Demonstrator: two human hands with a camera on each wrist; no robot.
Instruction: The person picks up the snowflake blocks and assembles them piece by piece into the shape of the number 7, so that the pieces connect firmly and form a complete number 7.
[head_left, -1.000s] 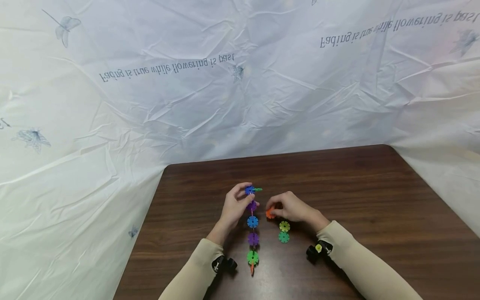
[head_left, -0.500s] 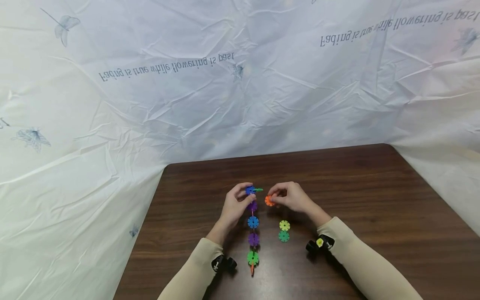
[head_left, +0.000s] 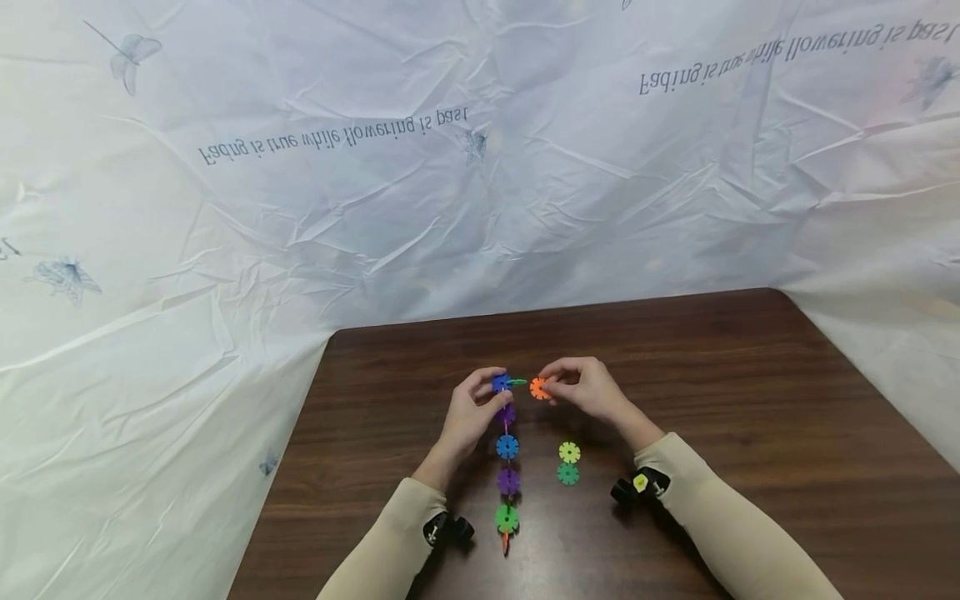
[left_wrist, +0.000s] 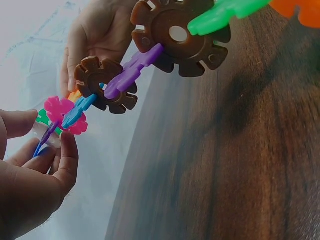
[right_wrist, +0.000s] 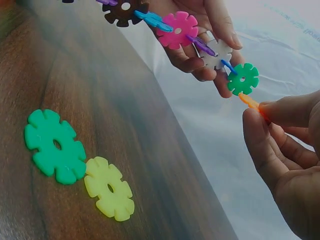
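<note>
A chain of slotted plastic snowflake discs (head_left: 507, 447), linked edge to edge in several colours, runs away from the person. My left hand (head_left: 471, 410) pinches it near its far end, around the white disc (right_wrist: 216, 54) and a blue one. Beyond those fingers, the green end disc (right_wrist: 243, 79) sticks out to the right. An orange snowflake disc (head_left: 537, 388) is pinched between thumb and fingers of my right hand (head_left: 591, 392). Its edge is up against the green disc's rim in the right wrist view; whether their slots interlock, I cannot tell.
On the brown wooden table (head_left: 675, 358), a yellow disc (head_left: 569, 452) and a loose green disc (head_left: 567, 474) lie side by side, right of the chain. A pale printed sheet (head_left: 480, 225) hangs behind the table. Each wrist wears a small black camera.
My right hand has carried the orange disc from lower down, beside the chain, up and away from the person to the green end disc. The left hand has barely moved.
</note>
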